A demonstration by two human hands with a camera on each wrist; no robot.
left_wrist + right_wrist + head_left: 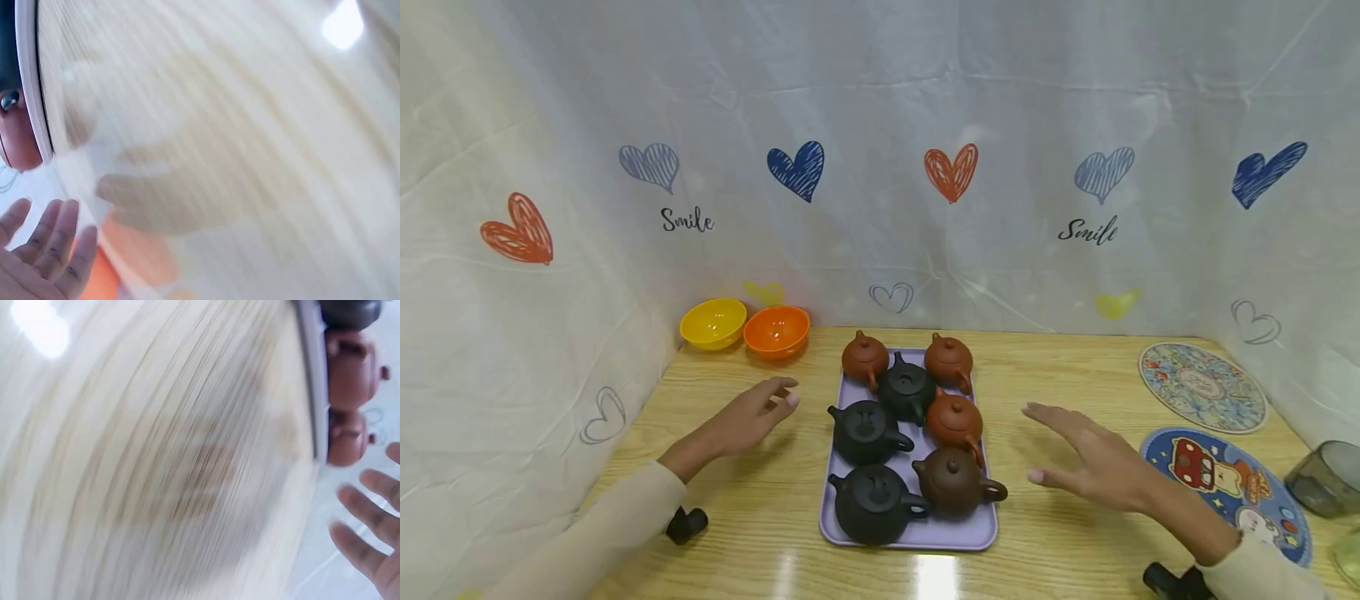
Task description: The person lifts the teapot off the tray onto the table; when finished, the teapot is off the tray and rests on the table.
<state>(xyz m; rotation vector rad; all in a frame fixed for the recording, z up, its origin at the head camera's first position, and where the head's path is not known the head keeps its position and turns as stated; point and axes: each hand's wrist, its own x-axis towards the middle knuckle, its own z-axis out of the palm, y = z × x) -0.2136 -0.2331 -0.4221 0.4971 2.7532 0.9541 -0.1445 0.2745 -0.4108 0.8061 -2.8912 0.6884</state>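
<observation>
A purple tray (951, 533) lies mid-table in the head view, bearing several small teapots. Black ones stand at its left, among them a front-left black teapot (872, 504), a middle black teapot (861, 433) and a farther one (907, 387). Reddish-brown teapots (955, 421) sit at the far corners and right side, and a dark brown teapot (951, 482) at front right. My left hand (747, 419) hovers left of the tray, fingers loosely bent, holding nothing. To the tray's right, my right hand (1093, 458) is held with thumb and fingers apart, nothing in it.
Yellow (713, 325) and orange (777, 332) bowls stand at the back left. On the right lie a floral round mat (1202, 387) and a blue cartoon mat (1225, 492), with a grey glass cup (1328, 477) beside them. A white printed curtain (880, 100) encloses the table.
</observation>
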